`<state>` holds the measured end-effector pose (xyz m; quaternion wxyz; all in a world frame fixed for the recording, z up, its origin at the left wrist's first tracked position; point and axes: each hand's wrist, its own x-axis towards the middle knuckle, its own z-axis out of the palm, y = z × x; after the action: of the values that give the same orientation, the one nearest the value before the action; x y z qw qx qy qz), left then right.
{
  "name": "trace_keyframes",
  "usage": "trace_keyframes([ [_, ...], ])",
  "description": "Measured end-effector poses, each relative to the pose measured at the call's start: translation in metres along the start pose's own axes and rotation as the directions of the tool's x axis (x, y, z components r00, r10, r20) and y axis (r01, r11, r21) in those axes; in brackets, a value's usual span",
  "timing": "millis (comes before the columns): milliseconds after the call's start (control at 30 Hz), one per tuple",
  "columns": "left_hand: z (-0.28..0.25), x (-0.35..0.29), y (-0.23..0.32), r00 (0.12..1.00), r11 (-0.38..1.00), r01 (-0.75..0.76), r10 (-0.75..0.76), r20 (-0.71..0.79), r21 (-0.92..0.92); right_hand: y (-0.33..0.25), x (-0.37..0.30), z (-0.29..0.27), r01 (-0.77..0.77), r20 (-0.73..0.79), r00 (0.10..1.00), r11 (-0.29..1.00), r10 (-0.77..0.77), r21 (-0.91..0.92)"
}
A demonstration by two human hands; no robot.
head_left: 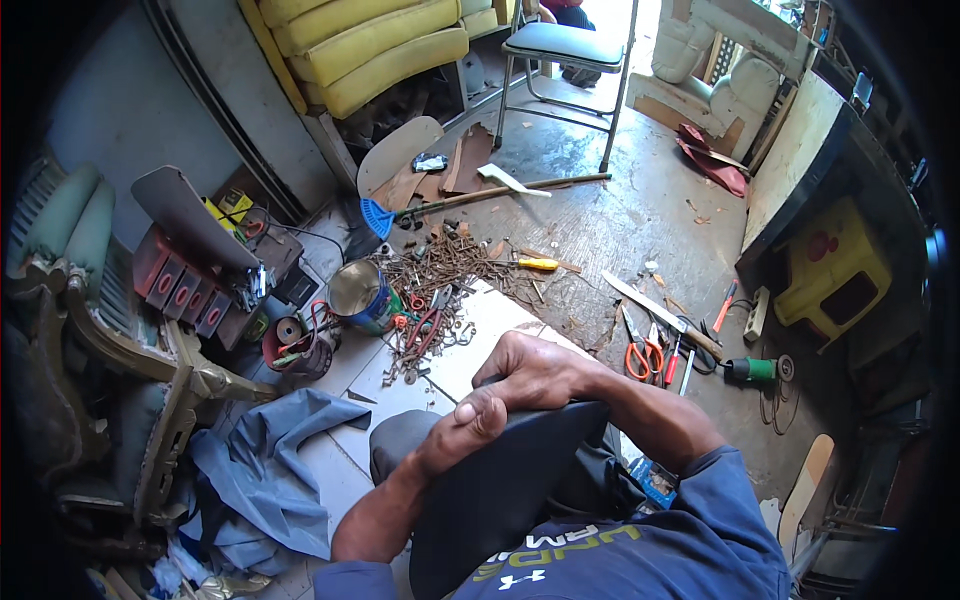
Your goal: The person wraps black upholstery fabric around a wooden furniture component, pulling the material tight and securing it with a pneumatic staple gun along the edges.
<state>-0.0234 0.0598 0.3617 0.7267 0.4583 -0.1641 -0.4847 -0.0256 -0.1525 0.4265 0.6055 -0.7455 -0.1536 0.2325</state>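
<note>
Lower centre of frame: our left hand [470, 425] and right hand [535, 370] both have fingers curled tight on the dark padded seat panel [500, 490] lying across our lap. Rusty nail pile [445, 275] above.

Upholstery workshop: stripped chair frames [110, 400], rusty nail pile [440, 275], scissors [643, 352], hand tools on floor.

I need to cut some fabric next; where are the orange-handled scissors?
The orange-handled scissors lie on the floor to the person's right, beside the long blade and left of the green power tool.
</note>
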Motion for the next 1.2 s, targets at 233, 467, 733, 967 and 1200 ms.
trace_keyframes([
  [233,0.084,-0.003,-0.015,0.871,0.957,-0.069,-0.08,-0.485,-0.282,0.019,0.019,-0.003,0.194,0.31,0.938,0.976,-0.156,-0.097],
  [467,0.099,0.001,-0.015,0.668,0.964,-0.111,0.251,-0.7,0.241,0.046,0.053,0.005,0.457,0.329,0.847,0.888,-0.417,-0.051],
  [733,0.084,0.007,-0.029,0.704,0.917,-0.392,0.35,-0.618,0.074,0.015,0.054,-0.004,0.575,0.399,0.817,0.634,-0.416,-0.517],
  [967,0.05,0.011,-0.041,0.678,0.884,-0.431,0.448,-0.582,0.179,0.017,-0.067,0.006,-0.06,-0.397,0.917,0.973,-0.034,-0.223],
  [1200,0.111,0.068,0.024,0.663,0.397,-0.424,0.748,-0.019,0.814,0.103,-0.083,0.111,0.176,-0.46,0.887,0.907,0.022,0.383],
])
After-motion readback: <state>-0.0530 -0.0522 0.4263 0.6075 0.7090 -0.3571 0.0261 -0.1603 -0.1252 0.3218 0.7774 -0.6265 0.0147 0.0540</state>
